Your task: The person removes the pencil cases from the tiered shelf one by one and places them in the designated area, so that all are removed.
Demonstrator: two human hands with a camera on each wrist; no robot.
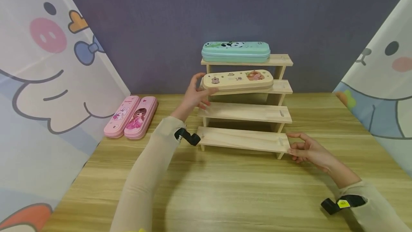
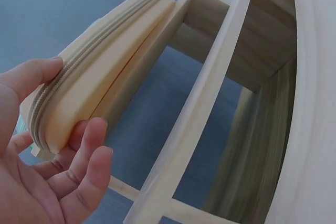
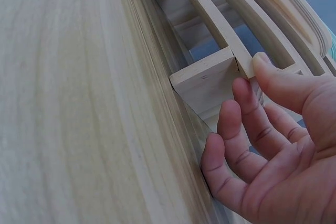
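My left hand (image 1: 194, 97) grips the left end of a cream zipped pencil case (image 1: 238, 80), thumb at the zip side and fingers curled under it. The case lies along the second tier from the top of a stepped wooden rack (image 1: 244, 112), slightly askew to the board. In the left wrist view, the cream pencil case (image 2: 105, 72) shows its zip and lower side. My right hand (image 1: 310, 151) pinches the right end of the rack's lowest board between thumb and fingers. The right wrist view shows the thumb (image 3: 268, 69) at the board's corner.
A mint-green panda pencil case (image 1: 236, 52) sits on the top tier. Two pink pencil cases lie side by side at the left, one with a rabbit (image 1: 121, 115) and one with a doll (image 1: 141, 117). Behind the wooden table (image 1: 225, 189) stands a dark wall (image 1: 161, 28).
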